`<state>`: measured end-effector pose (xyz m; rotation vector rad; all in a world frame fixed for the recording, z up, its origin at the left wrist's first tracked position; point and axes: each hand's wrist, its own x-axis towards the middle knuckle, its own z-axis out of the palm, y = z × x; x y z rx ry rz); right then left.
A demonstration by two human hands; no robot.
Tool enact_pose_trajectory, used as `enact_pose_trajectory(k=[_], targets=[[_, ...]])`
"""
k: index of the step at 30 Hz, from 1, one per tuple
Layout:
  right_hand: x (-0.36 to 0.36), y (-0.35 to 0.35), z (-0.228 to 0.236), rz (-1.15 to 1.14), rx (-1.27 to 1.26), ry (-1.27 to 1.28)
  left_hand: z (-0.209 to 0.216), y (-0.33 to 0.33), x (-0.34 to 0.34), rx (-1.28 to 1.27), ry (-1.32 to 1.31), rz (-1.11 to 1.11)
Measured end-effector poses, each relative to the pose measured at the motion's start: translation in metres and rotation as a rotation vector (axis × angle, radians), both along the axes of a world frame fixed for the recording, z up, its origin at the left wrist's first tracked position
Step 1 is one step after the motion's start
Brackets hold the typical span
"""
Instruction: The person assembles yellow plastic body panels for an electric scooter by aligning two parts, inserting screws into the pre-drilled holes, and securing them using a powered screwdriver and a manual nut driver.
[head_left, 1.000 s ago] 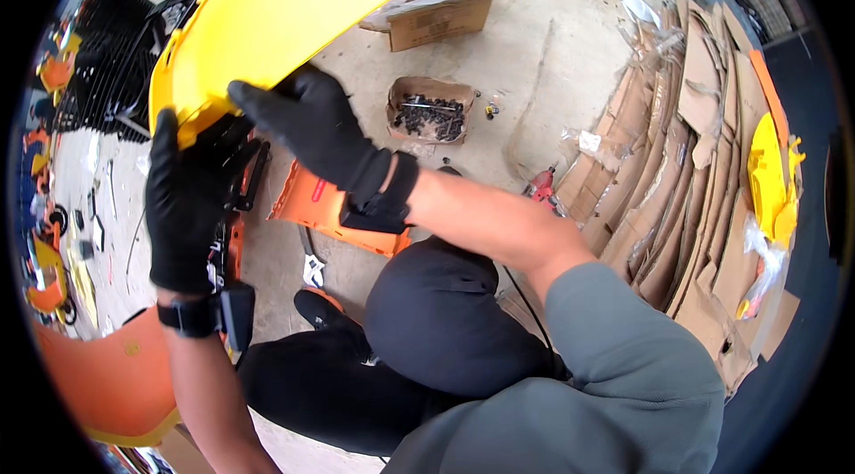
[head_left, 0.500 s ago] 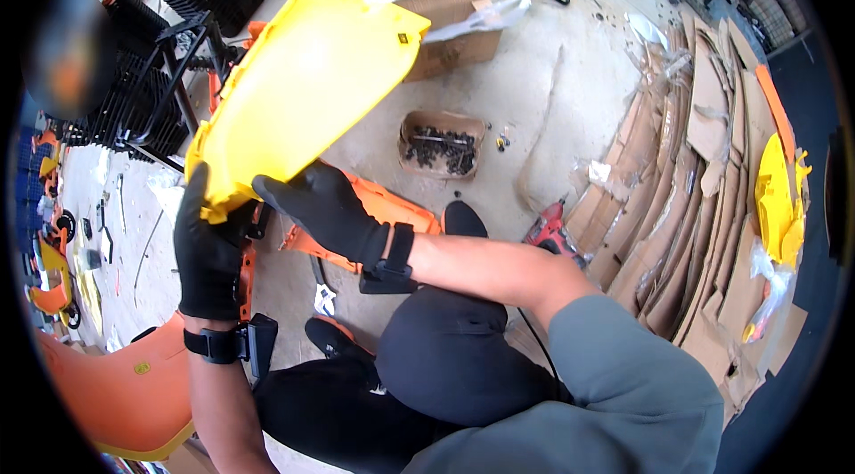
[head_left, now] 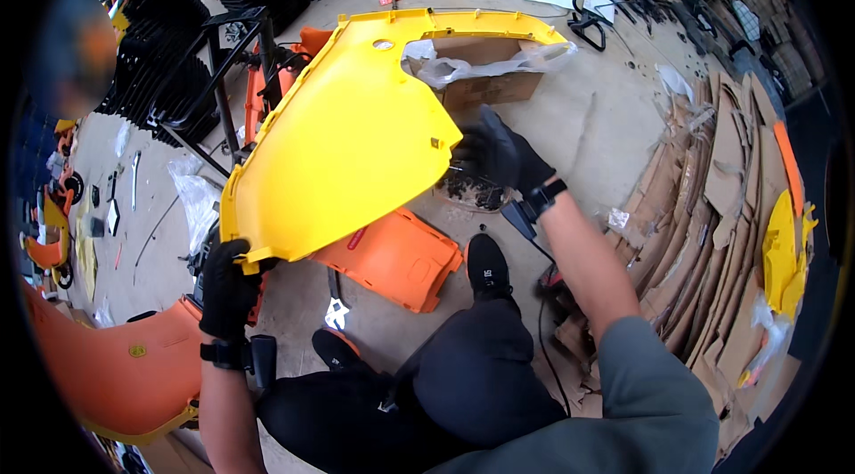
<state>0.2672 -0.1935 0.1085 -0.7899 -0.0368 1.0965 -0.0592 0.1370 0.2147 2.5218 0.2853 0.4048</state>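
**While my left hand [head_left: 227, 285] is gripping the yellow panel [head_left: 338, 162], my right hand [head_left: 506, 151] is hovering near its right corner**

I'm clamping the lower left corner, thumb lying over the face, fingers curling beneath. The yellow panel is slanting above the floor [head_left: 570, 153], its near edge overlapping the orange panel [head_left: 401, 262] below. Whether anything is propping its far end, I can't tell. My right hand's fingers are blurring into the dark behind them, so I can't tell whether they are touching the corner or pinching something.

One corner is probably giving me little control over so broad a sheet. I should be keeping my left wrist straight, pressing with the whole thumb and sparing the tabs along the upper left edge any bending; a right palm under the free corner would be checking twist.

Just below my right hand, a cardboard tray [head_left: 464, 203] is holding small black parts [head_left: 484, 193], much of it hiding from me. Beyond the yellow panel's cutout, a box [head_left: 499, 91] is standing with clear plastic [head_left: 481, 67] spilling over its top; its contents aren't showing.
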Motion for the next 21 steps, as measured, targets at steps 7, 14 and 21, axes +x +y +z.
enact_pose_trajectory(k=[7,14,21], targets=[[0.002,0.074,0.017,0.040,0.005,-0.203,-0.021,0.044,-0.074,-0.190,0.099,0.226],[0.008,0.122,-0.006,-0.216,0.296,0.069,-0.013,0.073,-0.155,-0.888,-0.019,0.450],[0.004,0.124,-0.026,-0.113,0.379,0.147,-0.022,0.085,-0.194,-0.907,0.002,0.426]])
